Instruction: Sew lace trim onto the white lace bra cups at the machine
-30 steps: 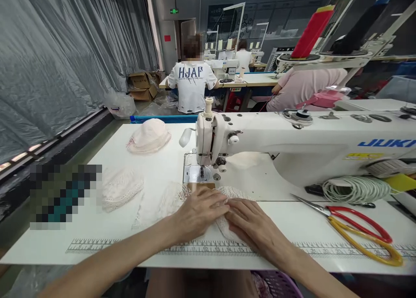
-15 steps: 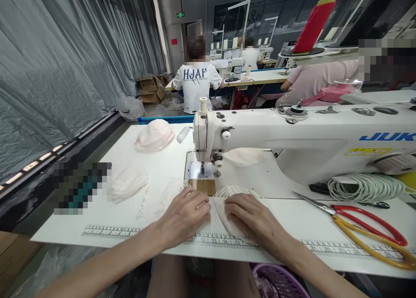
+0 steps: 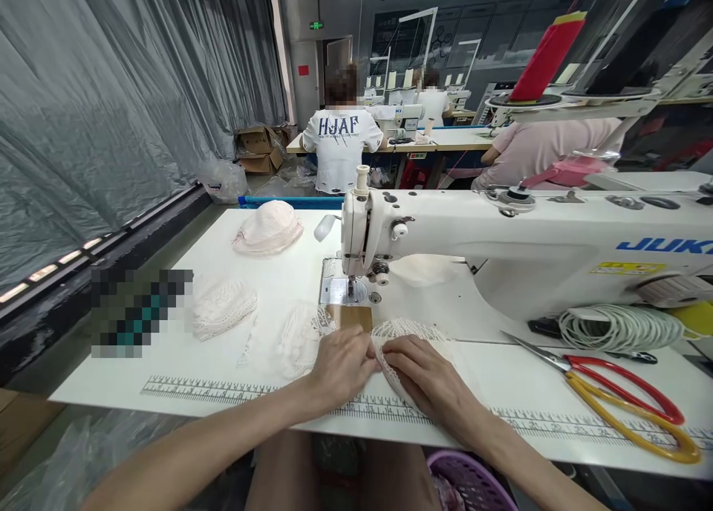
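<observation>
A curved white lace fabric piece (image 3: 409,329) lies on the sewing table in front of the sewing machine (image 3: 356,236). My right hand (image 3: 420,370) rests over this piece with its fingers bent around the near edge. From the left side, my left hand (image 3: 345,366) meets the same edge, thumb and fingertips pinched together there. Left of that hand lies another white lace piece (image 3: 298,340), loosely crumpled. Beyond both hands are the needle plate (image 3: 334,291) and a brown block (image 3: 354,317). My fingers partly cover the lace.
Large scissors (image 3: 624,399) with red and yellow handles lie at the right, near a coiled pale cord (image 3: 618,325). A folded lace piece (image 3: 223,308) and a pale pink hat (image 3: 270,227) sit at the left. A printed ruler (image 3: 189,388) follows the table's front edge. People work at tables beyond.
My left hand has moved right to the lace piece's edge, close to my right hand. The right fingers have curled more around the lace. The camera view has shifted slightly.
</observation>
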`<state>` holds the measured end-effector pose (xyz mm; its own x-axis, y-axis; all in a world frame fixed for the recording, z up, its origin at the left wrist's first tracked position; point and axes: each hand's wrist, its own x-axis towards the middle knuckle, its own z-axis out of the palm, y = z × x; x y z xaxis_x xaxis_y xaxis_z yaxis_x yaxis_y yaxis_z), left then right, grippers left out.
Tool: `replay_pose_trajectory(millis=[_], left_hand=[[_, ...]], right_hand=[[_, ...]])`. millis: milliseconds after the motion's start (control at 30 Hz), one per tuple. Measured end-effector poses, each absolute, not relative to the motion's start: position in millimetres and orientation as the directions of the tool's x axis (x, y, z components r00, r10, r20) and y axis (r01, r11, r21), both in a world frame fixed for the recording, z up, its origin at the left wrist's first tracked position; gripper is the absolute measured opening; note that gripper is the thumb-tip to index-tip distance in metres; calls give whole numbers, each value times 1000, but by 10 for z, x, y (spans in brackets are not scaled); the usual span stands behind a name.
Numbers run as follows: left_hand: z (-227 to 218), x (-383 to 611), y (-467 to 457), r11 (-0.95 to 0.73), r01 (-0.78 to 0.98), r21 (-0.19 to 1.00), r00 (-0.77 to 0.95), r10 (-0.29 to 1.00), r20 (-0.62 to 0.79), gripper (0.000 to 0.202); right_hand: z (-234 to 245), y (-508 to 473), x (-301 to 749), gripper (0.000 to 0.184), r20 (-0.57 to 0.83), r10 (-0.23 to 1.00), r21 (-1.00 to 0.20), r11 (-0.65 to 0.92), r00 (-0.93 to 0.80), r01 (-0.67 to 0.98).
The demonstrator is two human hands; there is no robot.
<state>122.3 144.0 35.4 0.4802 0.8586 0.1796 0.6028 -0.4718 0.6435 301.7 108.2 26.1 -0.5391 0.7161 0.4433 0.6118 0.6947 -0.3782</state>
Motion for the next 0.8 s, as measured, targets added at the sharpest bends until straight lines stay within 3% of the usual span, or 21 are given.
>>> replay_pose_trajectory(millis=[300,633,700,800], left_hand=[[582,866,1460,-456,749,481,450,883,136,12],[492,906,1570,-488,667,563,487,857,166,11],[486,898,1579,-498,658,565,505,848,160,11],[478,882,1582,-508,663,550,520,841,149,11]], right_hand=[[201,1083,3049,24,490,683,-316,719,-542,619],[311,1021,3064,33,376,631,-116,758,-678,642],[353,953,3275,32,414,662,-125,722,-625,681],[340,819,3939,31,459,797,-157,509,-393,847]])
